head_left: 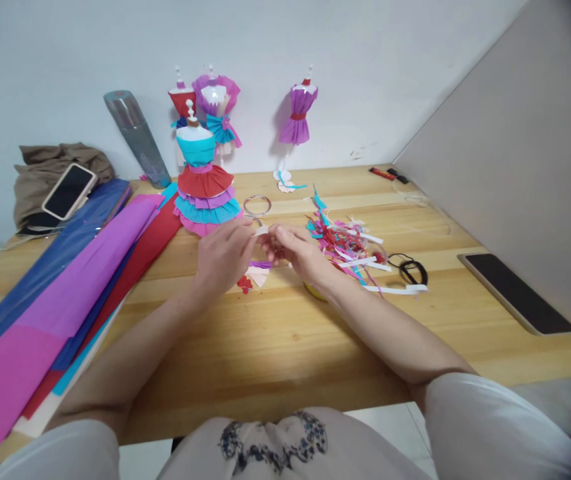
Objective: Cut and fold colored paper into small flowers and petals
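Note:
My left hand (225,257) and my right hand (295,250) meet over the middle of the table, fingertips close together. Between them is a small whitish piece of paper (262,231), pinched by the fingers of both. Just below lie a red paper flower (245,285) and a pale paper piece (259,275) with a purple strip (260,265). Behind my left hand stands a mannequin in a tiered blue, red and purple paper dress (205,181). A yellow round object (317,293) is mostly hidden under my right wrist.
Colourful paper scraps (340,243) and a black band (413,272) lie right of my hands. Long folded papers (90,293), a phone (69,192) and a bottle (138,139) are left. A dark tablet-like device (518,293) lies right; more mannequins (299,115) stand by the wall.

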`<move>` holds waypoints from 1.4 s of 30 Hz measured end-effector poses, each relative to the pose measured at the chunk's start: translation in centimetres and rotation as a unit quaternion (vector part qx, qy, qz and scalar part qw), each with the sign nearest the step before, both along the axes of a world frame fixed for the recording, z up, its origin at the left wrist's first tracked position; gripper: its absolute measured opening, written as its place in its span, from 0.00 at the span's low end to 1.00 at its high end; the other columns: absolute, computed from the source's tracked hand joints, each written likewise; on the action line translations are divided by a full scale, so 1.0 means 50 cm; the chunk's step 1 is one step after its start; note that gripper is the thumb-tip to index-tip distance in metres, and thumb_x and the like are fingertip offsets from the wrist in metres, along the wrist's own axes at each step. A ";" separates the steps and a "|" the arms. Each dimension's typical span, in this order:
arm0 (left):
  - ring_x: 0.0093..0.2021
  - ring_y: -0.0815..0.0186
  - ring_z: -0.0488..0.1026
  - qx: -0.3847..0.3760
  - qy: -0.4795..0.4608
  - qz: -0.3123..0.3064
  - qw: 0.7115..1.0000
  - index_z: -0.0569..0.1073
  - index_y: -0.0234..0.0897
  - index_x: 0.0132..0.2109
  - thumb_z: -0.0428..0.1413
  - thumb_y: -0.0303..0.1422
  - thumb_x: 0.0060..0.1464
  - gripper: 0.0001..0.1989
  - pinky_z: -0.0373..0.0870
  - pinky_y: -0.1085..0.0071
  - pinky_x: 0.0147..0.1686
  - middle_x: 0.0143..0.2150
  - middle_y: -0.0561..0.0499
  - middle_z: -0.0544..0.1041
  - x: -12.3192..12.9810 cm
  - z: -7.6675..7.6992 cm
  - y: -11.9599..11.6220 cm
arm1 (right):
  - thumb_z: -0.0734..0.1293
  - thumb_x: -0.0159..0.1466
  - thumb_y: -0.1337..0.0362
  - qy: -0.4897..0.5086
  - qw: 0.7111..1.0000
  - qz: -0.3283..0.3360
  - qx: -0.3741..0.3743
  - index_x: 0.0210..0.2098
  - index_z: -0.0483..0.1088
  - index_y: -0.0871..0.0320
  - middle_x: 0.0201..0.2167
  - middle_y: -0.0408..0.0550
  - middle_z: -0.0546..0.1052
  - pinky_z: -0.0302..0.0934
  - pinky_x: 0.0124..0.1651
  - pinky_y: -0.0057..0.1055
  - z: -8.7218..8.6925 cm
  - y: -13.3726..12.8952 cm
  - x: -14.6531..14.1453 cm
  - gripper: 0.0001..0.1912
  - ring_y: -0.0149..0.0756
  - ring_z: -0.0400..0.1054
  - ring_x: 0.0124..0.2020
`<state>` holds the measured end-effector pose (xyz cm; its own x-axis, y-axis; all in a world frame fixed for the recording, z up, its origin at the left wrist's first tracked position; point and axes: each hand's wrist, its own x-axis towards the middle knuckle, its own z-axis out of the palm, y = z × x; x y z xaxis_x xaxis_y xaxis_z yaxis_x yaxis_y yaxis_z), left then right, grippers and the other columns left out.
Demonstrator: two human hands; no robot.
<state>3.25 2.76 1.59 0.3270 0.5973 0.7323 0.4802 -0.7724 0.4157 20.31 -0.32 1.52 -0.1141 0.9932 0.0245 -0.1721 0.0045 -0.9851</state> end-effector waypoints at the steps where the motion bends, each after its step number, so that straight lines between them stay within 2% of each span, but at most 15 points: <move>1: 0.38 0.63 0.79 0.085 0.051 -0.006 0.995 0.77 0.39 0.34 0.53 0.29 0.61 0.09 0.73 0.68 0.39 0.40 0.47 0.83 -0.003 -0.006 0.003 | 0.72 0.52 0.40 0.031 0.999 0.010 -0.040 0.27 0.73 0.58 0.23 0.44 0.74 0.56 0.23 0.25 -0.001 0.002 -0.001 0.26 0.29 0.66 0.22; 4: 0.38 0.64 0.78 0.264 0.142 0.005 0.954 0.76 0.37 0.40 0.50 0.23 0.62 0.10 0.72 0.70 0.37 0.42 0.44 0.83 -0.005 -0.023 0.006 | 0.76 0.46 0.45 0.092 0.989 0.011 -0.119 0.25 0.70 0.58 0.21 0.43 0.73 0.55 0.20 0.23 -0.005 0.009 -0.004 0.24 0.28 0.66 0.20; 7: 0.41 0.63 0.78 0.297 0.186 0.010 0.936 0.75 0.35 0.43 0.48 0.23 0.64 0.10 0.72 0.69 0.40 0.44 0.42 0.82 -0.003 -0.039 0.011 | 0.78 0.44 0.55 0.087 0.989 -0.001 -0.121 0.22 0.68 0.58 0.17 0.40 0.70 0.53 0.20 0.22 -0.006 0.015 -0.003 0.18 0.25 0.63 0.18; 10: 0.40 0.62 0.78 0.222 0.212 0.016 0.952 0.75 0.35 0.41 0.46 0.23 0.64 0.13 0.72 0.68 0.39 0.44 0.41 0.81 -0.004 -0.050 0.023 | 0.76 0.46 0.58 0.044 0.996 -0.040 -0.067 0.21 0.67 0.58 0.16 0.39 0.70 0.54 0.23 0.23 -0.007 0.019 0.003 0.15 0.25 0.62 0.18; 13: 0.39 0.62 0.77 0.099 0.207 0.027 0.973 0.75 0.35 0.36 0.48 0.25 0.63 0.12 0.71 0.67 0.39 0.41 0.43 0.81 -0.006 -0.050 0.034 | 0.73 0.49 0.59 0.001 0.997 -0.076 0.004 0.21 0.67 0.57 0.17 0.39 0.70 0.54 0.26 0.25 -0.003 0.025 0.017 0.12 0.26 0.61 0.20; 15: 0.39 0.62 0.77 0.010 0.163 0.030 0.986 0.76 0.36 0.35 0.49 0.26 0.62 0.11 0.70 0.68 0.38 0.38 0.44 0.81 -0.007 -0.039 0.034 | 0.72 0.49 0.60 -0.031 0.996 -0.073 0.033 0.21 0.66 0.57 0.18 0.38 0.68 0.53 0.27 0.26 0.003 0.029 0.028 0.11 0.26 0.59 0.21; 18: 0.34 0.65 0.75 -0.152 0.019 -0.005 0.988 0.77 0.35 0.40 0.51 0.32 0.60 0.10 0.70 0.70 0.34 0.35 0.47 0.81 -0.004 -0.011 0.024 | 0.70 0.48 0.61 -0.091 0.993 -0.052 0.050 0.21 0.66 0.57 0.19 0.39 0.67 0.52 0.29 0.28 0.015 0.029 0.041 0.09 0.27 0.58 0.23; 19: 0.32 0.66 0.75 -0.232 -0.033 -0.034 0.972 0.78 0.35 0.43 0.52 0.36 0.61 0.12 0.70 0.71 0.32 0.36 0.47 0.81 -0.002 -0.002 0.020 | 0.70 0.48 0.62 -0.112 0.991 -0.043 0.055 0.21 0.65 0.57 0.19 0.39 0.66 0.51 0.29 0.28 0.018 0.028 0.043 0.09 0.27 0.58 0.23; 21: 0.31 0.66 0.76 -0.365 -0.111 -0.097 0.919 0.77 0.34 0.46 0.57 0.45 0.57 0.19 0.71 0.71 0.30 0.38 0.46 0.81 0.003 0.011 0.012 | 0.70 0.49 0.61 -0.142 0.988 -0.019 0.062 0.22 0.65 0.57 0.19 0.39 0.65 0.49 0.28 0.28 0.021 0.024 0.044 0.09 0.28 0.57 0.23; 24: 0.28 0.66 0.76 -0.480 -0.151 -0.157 0.850 0.78 0.33 0.42 0.66 0.46 0.45 0.23 0.71 0.72 0.27 0.33 0.48 0.81 0.013 0.012 0.006 | 0.70 0.51 0.59 -0.161 0.984 0.022 0.068 0.23 0.64 0.57 0.19 0.38 0.63 0.47 0.28 0.28 0.018 0.019 0.041 0.10 0.28 0.55 0.23; 28: 0.22 0.70 0.73 -0.521 -0.175 -0.165 0.819 0.75 0.33 0.29 0.67 0.42 0.42 0.16 0.70 0.74 0.25 0.24 0.50 0.78 0.018 0.005 0.007 | 0.70 0.51 0.59 -0.146 0.987 0.016 0.068 0.23 0.64 0.57 0.19 0.38 0.64 0.48 0.28 0.28 0.014 0.022 0.041 0.11 0.28 0.56 0.23; 32: 0.23 0.69 0.73 -0.537 -0.173 -0.182 0.805 0.76 0.33 0.29 0.68 0.44 0.41 0.18 0.70 0.74 0.25 0.23 0.50 0.77 0.010 0.015 0.013 | 0.69 0.51 0.59 -0.136 0.989 0.008 0.058 0.23 0.63 0.56 0.18 0.38 0.65 0.50 0.28 0.28 0.018 0.026 0.047 0.11 0.28 0.58 0.22; 36: 0.26 0.68 0.74 -0.507 -0.198 -0.162 0.823 0.79 0.34 0.37 0.69 0.45 0.39 0.22 0.69 0.73 0.27 0.28 0.50 0.79 0.005 0.027 0.014 | 0.69 0.51 0.60 -0.180 0.981 0.044 0.064 0.23 0.64 0.57 0.18 0.37 0.63 0.48 0.27 0.28 0.023 0.018 0.045 0.10 0.27 0.56 0.21; 39: 0.24 0.70 0.71 -0.500 -0.181 -0.161 0.831 0.78 0.34 0.31 0.69 0.43 0.39 0.17 0.67 0.73 0.26 0.26 0.52 0.78 0.008 0.026 0.013 | 0.70 0.52 0.59 -0.193 0.976 0.076 0.067 0.23 0.64 0.57 0.19 0.37 0.63 0.48 0.27 0.27 0.022 0.013 0.038 0.12 0.27 0.55 0.22; 42: 0.21 0.72 0.68 -0.490 -0.197 -0.153 0.835 0.77 0.34 0.27 0.68 0.41 0.40 0.14 0.65 0.74 0.24 0.23 0.53 0.76 0.010 0.019 0.012 | 0.72 0.53 0.54 -0.170 0.981 0.061 0.071 0.28 0.67 0.58 0.22 0.40 0.68 0.53 0.28 0.28 0.022 0.015 0.038 0.14 0.29 0.61 0.25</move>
<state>3.77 3.34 2.53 0.4232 0.9056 0.0268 0.0005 -0.0299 0.9996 22.22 0.42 2.60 -0.2582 0.9608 0.1015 0.1583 0.1457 -0.9766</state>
